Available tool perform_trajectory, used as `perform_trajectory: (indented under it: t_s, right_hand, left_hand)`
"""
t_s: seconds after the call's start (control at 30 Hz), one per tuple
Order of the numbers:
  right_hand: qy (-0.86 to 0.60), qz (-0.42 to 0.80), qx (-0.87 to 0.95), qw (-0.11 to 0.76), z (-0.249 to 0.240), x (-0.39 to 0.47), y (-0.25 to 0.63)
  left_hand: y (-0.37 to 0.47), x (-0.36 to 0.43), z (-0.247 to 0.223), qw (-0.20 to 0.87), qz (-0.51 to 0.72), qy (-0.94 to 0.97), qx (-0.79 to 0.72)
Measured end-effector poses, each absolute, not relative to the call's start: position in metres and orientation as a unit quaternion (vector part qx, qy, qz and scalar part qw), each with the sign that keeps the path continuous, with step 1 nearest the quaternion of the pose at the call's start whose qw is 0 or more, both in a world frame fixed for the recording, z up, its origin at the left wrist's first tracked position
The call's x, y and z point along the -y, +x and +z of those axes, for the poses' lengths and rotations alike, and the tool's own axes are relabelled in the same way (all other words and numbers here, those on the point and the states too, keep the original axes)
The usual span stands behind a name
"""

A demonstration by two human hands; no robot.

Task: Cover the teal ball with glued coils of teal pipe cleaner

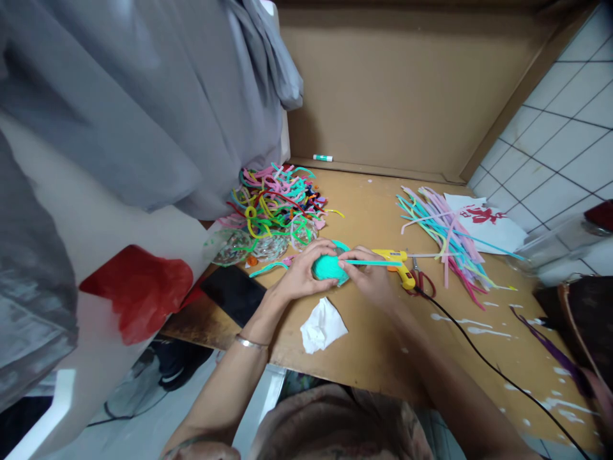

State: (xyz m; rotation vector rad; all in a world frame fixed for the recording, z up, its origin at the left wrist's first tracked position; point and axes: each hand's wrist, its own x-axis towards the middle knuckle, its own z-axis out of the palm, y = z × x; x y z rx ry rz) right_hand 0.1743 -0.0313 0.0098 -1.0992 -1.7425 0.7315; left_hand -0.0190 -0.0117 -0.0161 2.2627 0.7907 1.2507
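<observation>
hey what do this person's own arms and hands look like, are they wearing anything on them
Both arms are bare, with no sleeves in view. The left hand has a thin silver bangle around its wrist. The right hand shows no ring, watch or glove, and its forearm is bare too. No markings can be made out on either hand.

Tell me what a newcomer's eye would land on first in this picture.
First, the teal ball at the middle of the wooden table, gripped by the left hand and the right hand, with a teal pipe cleaner running right from it. Next, the tangled heap of coloured pipe cleaners behind the hands and the straighter bundle to the right, beside a yellow glue gun.
</observation>
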Motion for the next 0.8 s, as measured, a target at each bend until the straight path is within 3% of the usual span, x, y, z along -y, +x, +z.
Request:
perform_trajectory:
  t_s: [0.47, 0.8]
  right_hand:
    - [-0.461, 0.447, 0.608, 0.467, 0.011, 0.015, 0.183]
    - [-0.474, 0.386, 0.658, 0.440, 0.020, 0.030, 0.180]
  left_hand:
    - [-0.019, 0.012, -0.012, 0.234, 0.437, 0.817, -0.296]
    - [-0.021, 0.011, -0.014, 0.235, 0.445, 0.813, -0.292]
